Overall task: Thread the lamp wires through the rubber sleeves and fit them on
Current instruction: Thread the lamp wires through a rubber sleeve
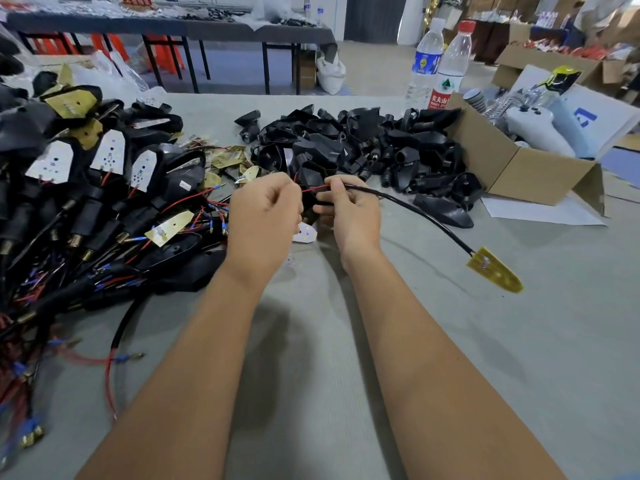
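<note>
Closest to the camera were just two bare forearms stretched over a grey, cloth-looking table (450, 341). The left hand (265, 216) was curled into a loose fist and pinched the thin red wire (313, 188) between thumb and finger. The right hand (349, 211) had its fingers wrapped round the end of the black sleeved cable (415, 211), right where the red wire came out, plus some small black piece under its fingers that I couldn't make out. The two hands were nearly touching.

That cable arched off to the right and down to the table, ending in a flat, yellowish, pointed circuit board (495, 273) that lay well clear of everything else.

On the left, a big tangled heap of finished lamps (86, 202) crowded right up against the left wrist: matte black housings, white and gold boards, red wires, blue crimp ends and brass-coloured tips. A loose red lead (110, 379) trailed out of it toward the near edge.

Behind the hands sat a pile of empty black housings (363, 143), shiny and angular, some with round tube ends. It partly blocked the view of the table beyond. To its right was an open cardboard box (540, 178) with pale plastic stuff inside, and two clear water bottles (440, 64) stood behind it. Farther back, a long dark table (173, 27).
</note>
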Tool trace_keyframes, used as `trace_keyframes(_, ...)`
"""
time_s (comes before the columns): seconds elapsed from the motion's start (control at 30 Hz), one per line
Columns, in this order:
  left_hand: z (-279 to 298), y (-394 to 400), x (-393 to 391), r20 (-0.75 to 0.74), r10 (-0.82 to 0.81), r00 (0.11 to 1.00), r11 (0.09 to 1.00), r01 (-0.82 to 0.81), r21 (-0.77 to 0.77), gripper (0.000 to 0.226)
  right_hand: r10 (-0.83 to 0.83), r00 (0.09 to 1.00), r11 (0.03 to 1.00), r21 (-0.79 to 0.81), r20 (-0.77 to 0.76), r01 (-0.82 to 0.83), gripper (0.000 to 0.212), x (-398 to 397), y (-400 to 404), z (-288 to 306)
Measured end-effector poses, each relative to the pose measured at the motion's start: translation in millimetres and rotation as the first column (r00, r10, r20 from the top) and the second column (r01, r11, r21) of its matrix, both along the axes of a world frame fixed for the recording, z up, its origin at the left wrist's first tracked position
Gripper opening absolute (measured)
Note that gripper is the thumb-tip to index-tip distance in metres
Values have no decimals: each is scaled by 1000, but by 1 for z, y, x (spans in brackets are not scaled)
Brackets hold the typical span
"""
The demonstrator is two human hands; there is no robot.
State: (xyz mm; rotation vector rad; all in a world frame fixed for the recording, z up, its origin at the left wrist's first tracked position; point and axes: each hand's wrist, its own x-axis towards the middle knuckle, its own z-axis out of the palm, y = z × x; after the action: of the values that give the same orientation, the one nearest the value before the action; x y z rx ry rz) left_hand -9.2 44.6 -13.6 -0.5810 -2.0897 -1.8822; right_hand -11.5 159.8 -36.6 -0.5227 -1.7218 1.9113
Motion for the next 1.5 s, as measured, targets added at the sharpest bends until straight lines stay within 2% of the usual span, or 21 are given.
trace_keyframes(0.07, -4, 5, 5, -246, 82, 966, 987, -113, -112, 27, -25, 999, 997, -71, -45, 21, 20, 3, 1, 0)
trace_keyframes(0.1, -5, 10, 10, -329, 54, 943, 983, -107, -147, 27, -50, 997, 994, -102, -64, 43, 20, 4, 2, 0)
trace_keyframes(0.13, -7, 18, 16, -348, -7, 938, 981, -61, -184, 27, -79, 994, 990, -123, -81, 68, 21, 4, 4, 0)
trace_keyframes(0.17, -10, 26, 22, -295, -70, 953, 976, 4, -219, 27, -101, 990, 986, -146, -98, 86, 21, 5, 6, 0)
trace_keyframes(0.2, -12, 34, 28, -169, -117, 979, 972, 78, -222, 28, -114, 986, 980, -178, -120, 92, 20, 6, 8, 1)
trace_keyframes(0.27, -18, 47, 33, 150, -178, 973, 974, 196, -117, 30, -123, 979, 968, -238, -161, 82, 21, 6, 11, 2)
trace_keyframes(0.3, -23, 51, 33, 246, -172, 954, 977, 198, -83, 32, -122, 979, 967, -242, -163, 80, 22, 7, 12, 3)
trace_keyframes(0.4, -26, 45, 25, 272, -57, 961, 959, 129, -251, 34, -70, 990, 982, -185, -120, 47, 21, 6, 13, 2)
trace_keyframes(0.47, -28, 37, 16, 168, 30, 985, 932, 33, -361, 34, -36, 996, 992, -120, -76, 27, 21, 6, 12, 1)
trace_keyframes(0.53, -28, 30, 5, 106, 63, 992, 922, -17, -386, 28, -25, 998, 998, -65, -56, 21, 21, 6, 11, 0)
trace_keyframes(0.6, -27, 24, -5, 165, 38, 986, 954, 13, -301, 22, -26, 998, 999, -47, -61, 23, 21, 6, 10, -1)
trace_keyframes(0.7, -27, 17, -16, 309, 4, 951, 997, 21, -77, 26, -47, 996, 998, -49, -76, 43, 22, 5, 9, -1)
trace_keyframes(0.8, -27, 15, -21, 428, -86, 900, 991, 33, 130, 27, -81, 988, 994, -83, -133, 70, 24, 8, 8, 1)
trace_keyframes(0.9, -27, 16, -22, 515, -132, 847, 984, 48, 173, 38, -109, 971, 989, -121, -211, 85, 27, 12, 8, 2)
trace_keyframes(1.03, -24, 18, -15, 499, -118, 859, 983, 28, 184, 48, -89, 974, 978, -201, -208, 47, 35, 12, 6, 4)
trace_keyframes(1.2, -18, 20, -11, 483, -270, 833, 901, 41, 432, 48, -50, 981, 957, -290, -186, -7, 39, 14, 6, 5)
trace_keyframes(1.33, -20, 20, -7, 377, -277, 884, 901, 104, 420, 45, -51, 982, 958, -287, -184, -4, 35, 13, 6, 5)
trace_keyframes(1.5, -22, 19, -7, 277, -241, 930, 916, 124, 382, 48, -31, 981, 971, -237, -191, -16, 17, 12, 5, 5)
